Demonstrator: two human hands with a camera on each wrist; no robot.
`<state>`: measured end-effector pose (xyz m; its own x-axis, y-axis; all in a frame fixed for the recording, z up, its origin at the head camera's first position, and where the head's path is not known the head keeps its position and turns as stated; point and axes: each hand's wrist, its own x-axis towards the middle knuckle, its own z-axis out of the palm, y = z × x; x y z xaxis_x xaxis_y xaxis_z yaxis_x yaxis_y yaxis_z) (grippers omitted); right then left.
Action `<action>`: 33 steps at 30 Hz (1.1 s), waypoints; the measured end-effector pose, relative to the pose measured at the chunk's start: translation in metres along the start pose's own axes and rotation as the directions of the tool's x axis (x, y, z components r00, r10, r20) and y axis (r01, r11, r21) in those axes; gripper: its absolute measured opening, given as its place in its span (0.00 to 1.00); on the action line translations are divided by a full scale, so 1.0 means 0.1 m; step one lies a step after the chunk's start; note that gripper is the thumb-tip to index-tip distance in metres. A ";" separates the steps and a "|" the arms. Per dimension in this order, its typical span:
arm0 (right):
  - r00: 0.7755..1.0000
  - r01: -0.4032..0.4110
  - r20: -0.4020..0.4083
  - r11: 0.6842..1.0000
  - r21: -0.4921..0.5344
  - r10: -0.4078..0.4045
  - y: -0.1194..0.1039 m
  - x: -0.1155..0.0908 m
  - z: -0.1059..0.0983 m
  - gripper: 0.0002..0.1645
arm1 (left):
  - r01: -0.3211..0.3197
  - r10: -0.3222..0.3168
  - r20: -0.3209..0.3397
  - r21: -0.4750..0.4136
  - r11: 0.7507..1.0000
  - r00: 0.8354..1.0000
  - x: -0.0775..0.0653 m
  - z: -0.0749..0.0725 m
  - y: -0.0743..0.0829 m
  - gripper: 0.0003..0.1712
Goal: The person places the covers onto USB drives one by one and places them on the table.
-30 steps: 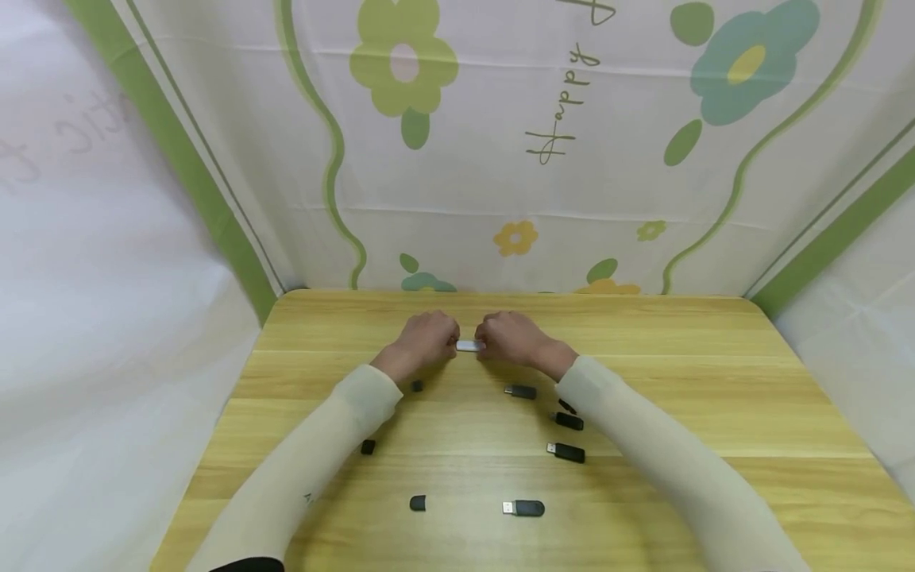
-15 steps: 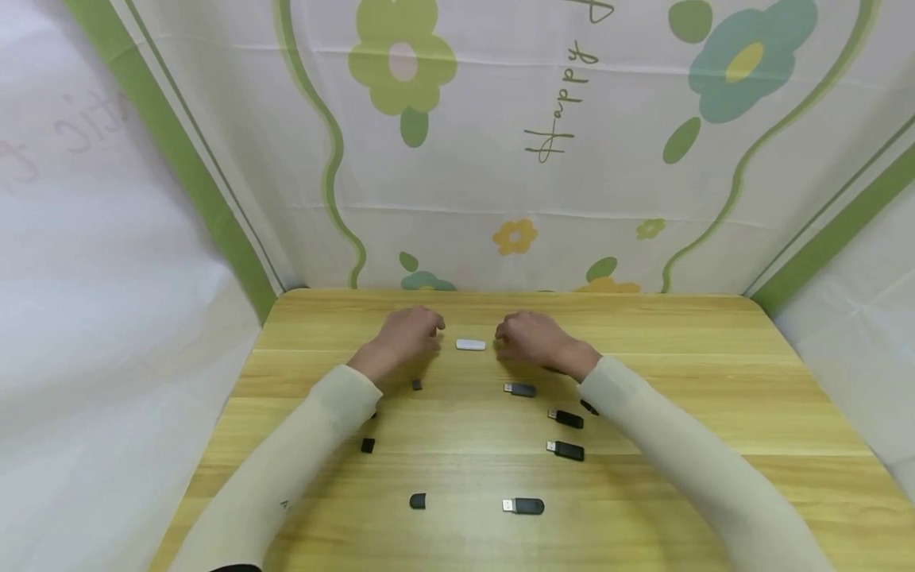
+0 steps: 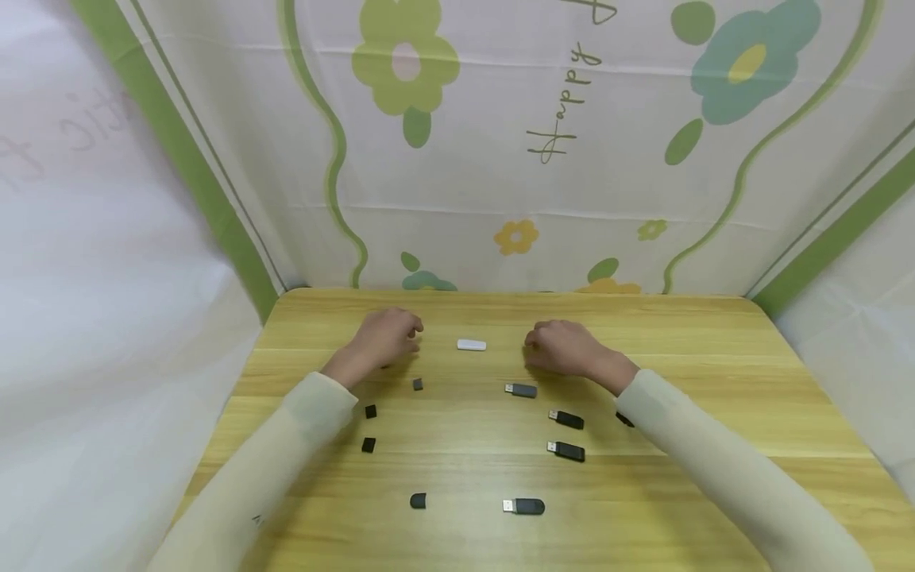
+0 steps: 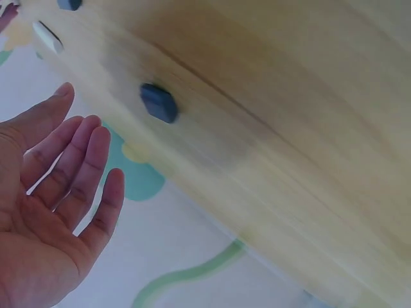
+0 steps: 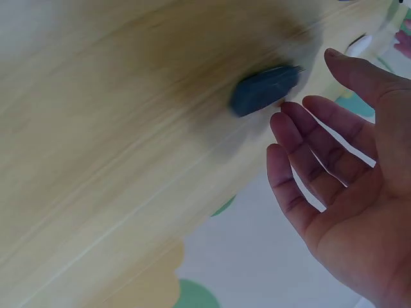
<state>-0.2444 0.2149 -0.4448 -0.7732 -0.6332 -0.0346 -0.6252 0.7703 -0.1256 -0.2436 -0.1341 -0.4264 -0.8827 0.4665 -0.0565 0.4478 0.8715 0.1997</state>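
Observation:
A white USB stick (image 3: 471,345) lies on the wooden table between my hands, touched by neither. To its left, my left hand (image 3: 379,342) hovers with relaxed fingers and holds nothing. A dark cap (image 4: 158,102) shows near its fingertips in the left wrist view. My right hand (image 3: 568,349) is on the other side, fingers loosely bent and bare. A dark, blurred object (image 5: 264,88) lies near it in the right wrist view. Below stand a grey USB stick (image 3: 521,390) and a small grey cap (image 3: 418,384), apart from each other.
Black USB sticks (image 3: 566,451) lie on the right, their metal plugs pointing left. Several black caps (image 3: 368,445) are on the left. My right sleeve partly hides a dark thing (image 3: 624,419). A flowered cloth (image 3: 443,175) hangs behind the table (image 3: 465,548).
Both hands let go of the white USB stick and drew apart, left hand leftward, right hand rightward. The stick stays in place on the table. A black cap by the left sleeve became visible.

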 end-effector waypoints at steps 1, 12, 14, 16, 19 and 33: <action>1.000 -0.004 -0.003 1.000 -0.001 0.004 0.03 -0.04 0.01 0.16 | 0.007 -0.007 0.003 -0.001 1.000 1.000 -0.02 0.00 -0.01 0.19; 1.000 -0.026 -0.013 1.000 -0.012 0.026 0.17 -0.30 0.03 0.19 | 0.067 -0.067 -0.024 -0.025 0.997 0.997 -0.28 -0.02 -0.24 0.18; 1.000 -0.021 -0.014 1.000 -0.018 0.020 0.17 -0.33 0.04 0.18 | 0.074 -0.075 -0.027 -0.027 0.997 0.997 -0.34 -0.01 -0.29 0.18; 1.000 -0.016 -0.020 1.000 -0.024 0.016 0.18 -0.37 0.04 0.17 | 0.078 -0.079 -0.028 -0.030 0.997 0.997 -0.38 0.00 -0.34 0.19; 1.000 -0.015 -0.024 0.999 -0.032 0.015 0.20 -0.40 0.06 0.18 | 0.081 -0.082 -0.031 -0.033 0.996 0.996 -0.42 0.02 -0.40 0.19; 0.998 -0.017 -0.056 1.000 0.012 0.018 0.21 -0.48 0.11 0.12 | 0.055 -0.054 0.016 -0.058 0.997 0.998 -0.48 0.07 -0.45 0.09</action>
<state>-0.2191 0.2607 -0.4570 -0.7891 -0.6140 0.0189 -0.6103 0.7803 -0.1368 -0.2205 -0.1950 -0.4396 -0.9032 0.4210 -0.0833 0.3895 0.8857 0.2526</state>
